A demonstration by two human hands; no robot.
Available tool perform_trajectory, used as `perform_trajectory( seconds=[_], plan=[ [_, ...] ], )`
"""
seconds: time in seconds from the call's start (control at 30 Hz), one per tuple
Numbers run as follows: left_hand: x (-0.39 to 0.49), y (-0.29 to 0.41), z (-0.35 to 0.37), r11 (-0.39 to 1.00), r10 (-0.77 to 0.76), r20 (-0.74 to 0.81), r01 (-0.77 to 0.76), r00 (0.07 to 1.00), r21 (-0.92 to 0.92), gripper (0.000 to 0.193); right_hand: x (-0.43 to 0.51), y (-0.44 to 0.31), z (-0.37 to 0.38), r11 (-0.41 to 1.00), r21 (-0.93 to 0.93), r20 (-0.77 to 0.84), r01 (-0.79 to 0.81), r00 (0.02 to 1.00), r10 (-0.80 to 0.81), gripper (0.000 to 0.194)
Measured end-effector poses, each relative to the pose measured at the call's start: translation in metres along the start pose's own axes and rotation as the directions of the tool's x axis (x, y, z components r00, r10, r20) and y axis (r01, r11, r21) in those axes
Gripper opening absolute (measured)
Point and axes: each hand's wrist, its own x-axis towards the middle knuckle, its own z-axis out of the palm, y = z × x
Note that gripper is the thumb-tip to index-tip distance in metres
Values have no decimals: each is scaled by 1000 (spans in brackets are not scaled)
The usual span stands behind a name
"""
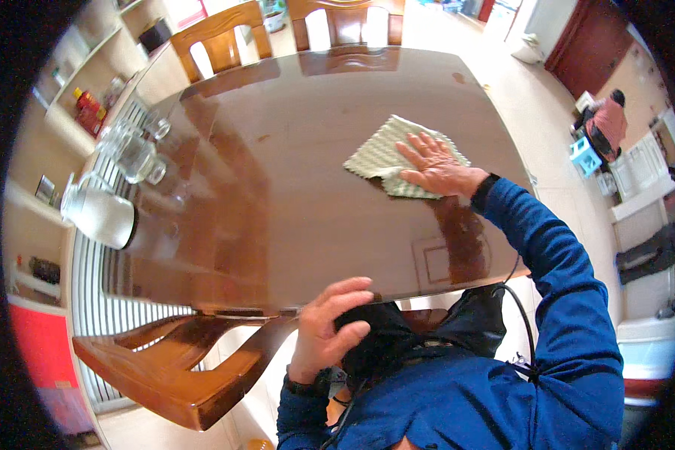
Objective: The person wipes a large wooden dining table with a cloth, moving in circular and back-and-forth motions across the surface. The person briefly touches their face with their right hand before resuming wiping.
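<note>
My right hand (436,167) lies flat with its fingers extended on a pale green checked cloth (374,151). The cloth is spread on the glossy brown dining table (320,208), right of the middle. One near edge of it is folded up beside my thumb. My left hand (332,326) hangs at the near edge of the table, in front of my lap. Its fingers are apart and slightly curled, with nothing in them. Whether it touches the table edge I cannot tell.
A white jug (98,216) and several clear glass vessels (138,157) stand along the table's left side. One wooden chair (202,374) is close at the near left; two more chairs (225,42) stand beyond the far edge. A person (604,124) is near a blue stool (585,156) at the right.
</note>
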Motion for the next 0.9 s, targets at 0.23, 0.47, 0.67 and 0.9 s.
perform_trajectory(
  seconds=[0.23, 0.47, 0.67, 0.9],
  plan=[
    [29, 4, 21, 946, -5, -178, 62, 984, 317, 41, -152, 77, 26, 967, 37, -13, -253, 967, 254, 91],
    [50, -22, 32, 623, -9, 39, -25, 999, 782, 60, -246, 83, 38, 960, -9, 16, -279, 960, 279, 96],
    [64, -48, 18, 332, -125, 267, -213, 956, 919, 68, -207, 112, 22, 979, 44, 5, -199, 980, 199, 95],
    [53, -55, 12, 288, -121, 312, -267, 942, 919, 64, -156, 143, 2, 951, -11, 91, -308, 947, 308, 88]
  ],
)
